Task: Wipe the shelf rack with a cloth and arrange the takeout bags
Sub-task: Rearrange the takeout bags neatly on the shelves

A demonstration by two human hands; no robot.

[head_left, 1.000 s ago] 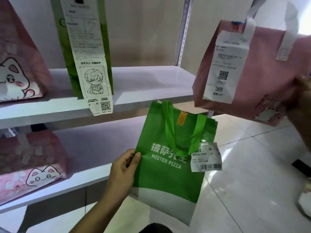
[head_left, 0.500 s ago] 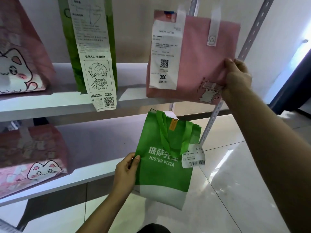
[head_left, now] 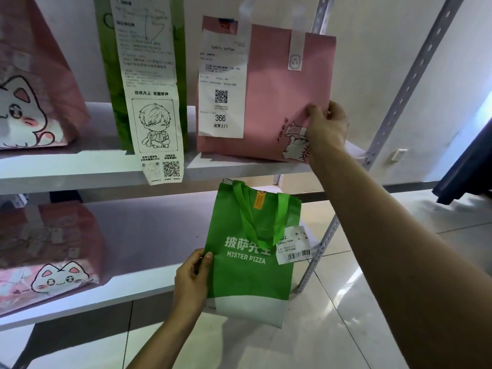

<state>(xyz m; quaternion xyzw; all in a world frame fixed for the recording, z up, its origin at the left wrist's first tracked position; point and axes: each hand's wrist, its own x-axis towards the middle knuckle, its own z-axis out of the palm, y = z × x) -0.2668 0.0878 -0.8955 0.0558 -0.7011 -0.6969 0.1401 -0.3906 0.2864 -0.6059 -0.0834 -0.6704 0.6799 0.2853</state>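
Observation:
My right hand (head_left: 326, 129) grips the right edge of a pink takeout bag (head_left: 274, 102) with a white receipt marked 366; the bag stands upright on the upper shelf (head_left: 80, 171). My left hand (head_left: 191, 278) pinches the left edge of a flat green Mister Pizza bag (head_left: 247, 275), held in the air in front of the lower shelf (head_left: 149, 235). A tall green bag (head_left: 181, 49) with a long receipt stands to the left of the pink bag.
Pink cat-print bags sit at the left end of the upper shelf (head_left: 32, 97) and the lower shelf (head_left: 48, 251). A perforated metal upright (head_left: 391, 113) frames the rack's right side. Glossy tiled floor (head_left: 372, 288) lies below and to the right.
My right hand has carried the pink bag leftward and down onto the upper shelf beside the tall green bag. The green pizza bag has stayed in my left hand.

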